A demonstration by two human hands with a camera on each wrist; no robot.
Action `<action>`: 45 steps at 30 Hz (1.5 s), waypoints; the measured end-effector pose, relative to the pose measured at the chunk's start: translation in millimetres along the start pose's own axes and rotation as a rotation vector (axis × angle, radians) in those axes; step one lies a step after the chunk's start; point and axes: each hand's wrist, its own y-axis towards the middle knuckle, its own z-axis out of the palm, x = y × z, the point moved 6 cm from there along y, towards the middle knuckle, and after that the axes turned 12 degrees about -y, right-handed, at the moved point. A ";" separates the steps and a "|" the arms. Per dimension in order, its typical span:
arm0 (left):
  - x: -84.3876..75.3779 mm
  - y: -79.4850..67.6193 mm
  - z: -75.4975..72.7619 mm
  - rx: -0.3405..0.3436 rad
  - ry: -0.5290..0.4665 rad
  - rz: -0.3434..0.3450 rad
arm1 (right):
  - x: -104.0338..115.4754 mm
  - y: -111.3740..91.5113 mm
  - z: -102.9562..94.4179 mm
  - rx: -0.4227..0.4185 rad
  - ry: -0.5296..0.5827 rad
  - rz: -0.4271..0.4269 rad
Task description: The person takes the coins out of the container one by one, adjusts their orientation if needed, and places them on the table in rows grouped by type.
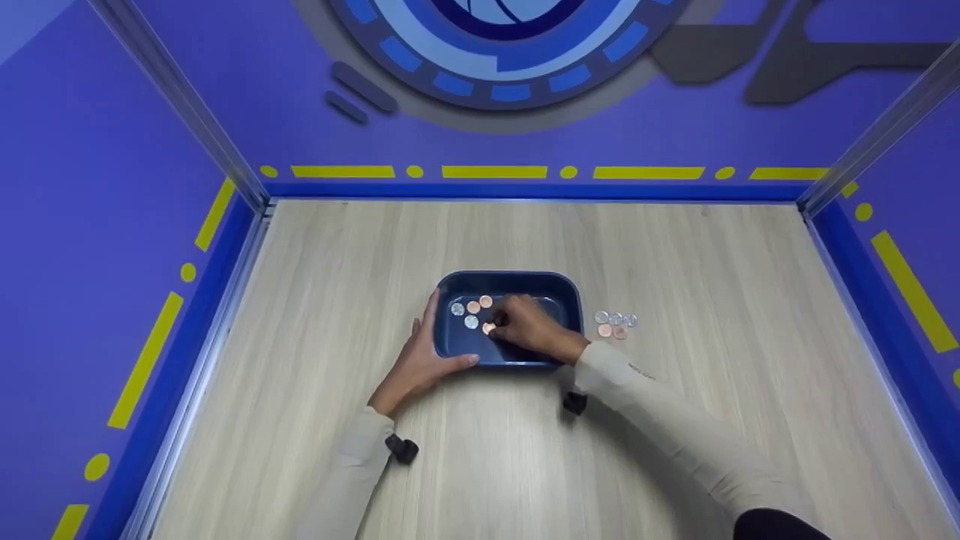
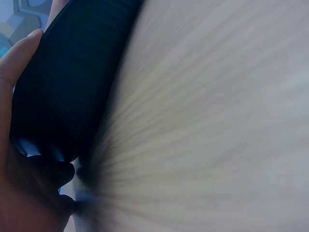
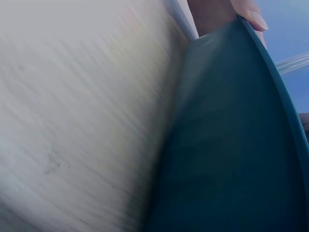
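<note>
A dark blue rectangular tray (image 1: 517, 361) sits on the table, with several copper and silver coins lying in its left half. My left hand (image 1: 420, 358) grips the tray's near left corner, thumb over the front rim and fingers along the left side; the left wrist view shows this hand (image 2: 29, 193) against the tray wall (image 2: 67, 82). Inside the tray, my right hand (image 1: 525, 324) pinches a copper coin (image 1: 488, 328) low near the floor. Beside it lie a silver coin (image 1: 471, 322) and a copper coin (image 1: 486, 301). The right wrist view shows only the tray's outer wall (image 3: 231, 125), hiding the right fingertips.
Right of the tray, on the wooden table (image 1: 337, 300), lies a group of silver coins (image 1: 616, 319) and copper coins (image 1: 604, 330). Blue panels (image 1: 480, 142) with yellow marks enclose the table at the back and both sides.
</note>
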 end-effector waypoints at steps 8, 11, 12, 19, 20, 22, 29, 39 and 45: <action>0.6 0.3 0.1 0.006 -0.004 0.003 | -12.9 -0.4 11.9 -0.025 0.021 0.009; 0.6 0.8 0.0 0.010 -0.002 0.007 | -7.0 -0.8 7.7 0.002 0.020 0.044; 1.0 0.8 -0.1 0.012 -0.001 0.006 | -5.4 -0.8 7.1 0.006 0.018 0.051; 2.0 0.2 -1.5 0.001 0.004 -0.013 | 12.0 -6.7 -4.2 0.033 -0.042 0.069; 1.8 0.1 -1.3 0.000 0.005 -0.013 | 13.2 -7.9 -5.5 0.029 -0.048 0.064; 2.0 -0.3 -1.0 0.001 0.004 -0.016 | 14.3 -10.4 -7.7 0.017 -0.057 0.052; 2.5 -1.0 -0.1 -0.003 -0.009 -0.021 | 15.4 -20.1 -23.4 -0.047 -0.030 0.046; 2.3 -1.1 0.1 -0.006 -0.003 -0.022 | 7.9 -33.0 -49.7 -0.101 0.017 0.081; 1.9 0.1 0.7 -0.005 0.009 -0.028 | 1.4 -41.4 -65.2 -0.134 0.030 0.111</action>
